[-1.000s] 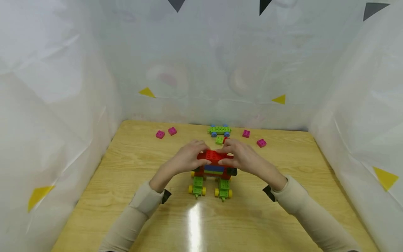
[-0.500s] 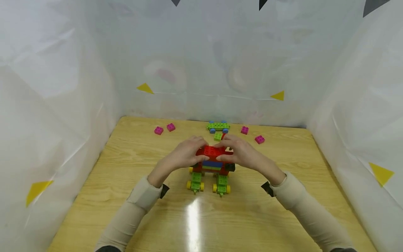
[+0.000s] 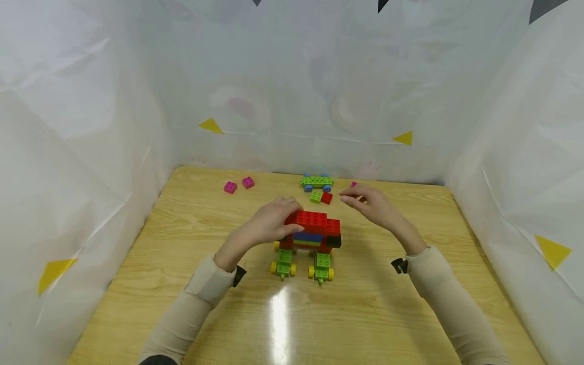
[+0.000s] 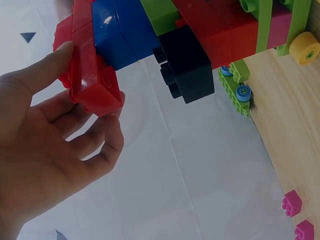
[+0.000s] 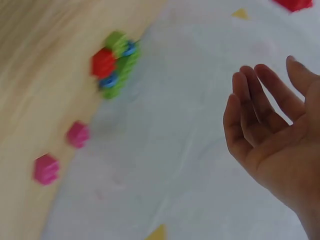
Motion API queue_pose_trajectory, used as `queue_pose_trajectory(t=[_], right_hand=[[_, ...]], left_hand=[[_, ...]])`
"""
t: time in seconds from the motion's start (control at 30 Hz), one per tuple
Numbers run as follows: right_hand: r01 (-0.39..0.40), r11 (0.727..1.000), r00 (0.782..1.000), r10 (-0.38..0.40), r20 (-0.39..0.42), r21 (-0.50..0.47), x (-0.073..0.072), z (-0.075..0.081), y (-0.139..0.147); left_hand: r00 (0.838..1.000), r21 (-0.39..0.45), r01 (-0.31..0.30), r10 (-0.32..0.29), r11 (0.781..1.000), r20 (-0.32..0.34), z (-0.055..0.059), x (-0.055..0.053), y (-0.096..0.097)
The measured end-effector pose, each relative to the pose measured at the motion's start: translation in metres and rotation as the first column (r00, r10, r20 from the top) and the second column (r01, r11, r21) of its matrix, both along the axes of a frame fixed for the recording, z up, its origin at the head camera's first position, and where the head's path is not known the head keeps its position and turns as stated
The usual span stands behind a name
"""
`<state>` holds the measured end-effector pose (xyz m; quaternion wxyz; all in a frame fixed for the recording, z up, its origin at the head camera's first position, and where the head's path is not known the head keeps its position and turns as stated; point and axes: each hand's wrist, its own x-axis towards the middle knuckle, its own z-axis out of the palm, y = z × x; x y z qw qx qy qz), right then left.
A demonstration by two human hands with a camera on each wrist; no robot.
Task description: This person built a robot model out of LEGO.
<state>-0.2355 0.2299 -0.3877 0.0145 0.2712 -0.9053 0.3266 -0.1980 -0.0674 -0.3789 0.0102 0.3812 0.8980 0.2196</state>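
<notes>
A model built of toy bricks (image 3: pixel 312 218) stands in the middle of the table, with red bricks on top and blue and lime layers below. Its base has green wheeled pieces (image 3: pixel 323 261) with yellow wheels. My left hand (image 3: pixel 272 221) grips the model's top left end. In the left wrist view, thumb and fingers hold an upper red brick (image 4: pixel 92 70), and a black brick (image 4: pixel 185 65) juts from the model's side. My right hand (image 3: pixel 375 208) is in the air to the right of the model, fingers loosely bent and holding nothing.
Behind the model lie a small red brick (image 3: pixel 326 198), a lime brick (image 3: pixel 316 197) and a green wheeled base (image 3: pixel 317 182) with blue wheels. Pink bricks (image 3: pixel 230 187) lie at the back left; another (image 3: pixel 354 184) is partly behind my right hand. White sheeting (image 3: pixel 292 101) encloses the table.
My right hand has let go of the model's top and moved up and to the right. My left hand keeps its grip. The small red brick behind is now uncovered.
</notes>
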Motion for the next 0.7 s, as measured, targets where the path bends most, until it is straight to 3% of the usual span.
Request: queue_pose_trajectory(t=[0.17,0.43,0.7], right_hand=[[0.167,0.986,0.986,-0.167,0.008,-0.005,-0.022,-0.033,0.033],[0.37,0.929,0.928,-0.368,-0.061,0.014,-0.044,-0.084,0.078],[0.507,0.839,0.858,-0.513,-0.024,0.196,-0.055,-0.11,0.09]], left_hand=[[1.0,0.003,0.006,-0.006,1.0,0.007,0.001,0.001,0.0],[0.999,0.018,-0.003,0.002,1.0,0.042,0.0,0.004,0.002],[0.999,0.022,0.009,-0.01,1.0,0.046,0.0,0.005,0.005]])
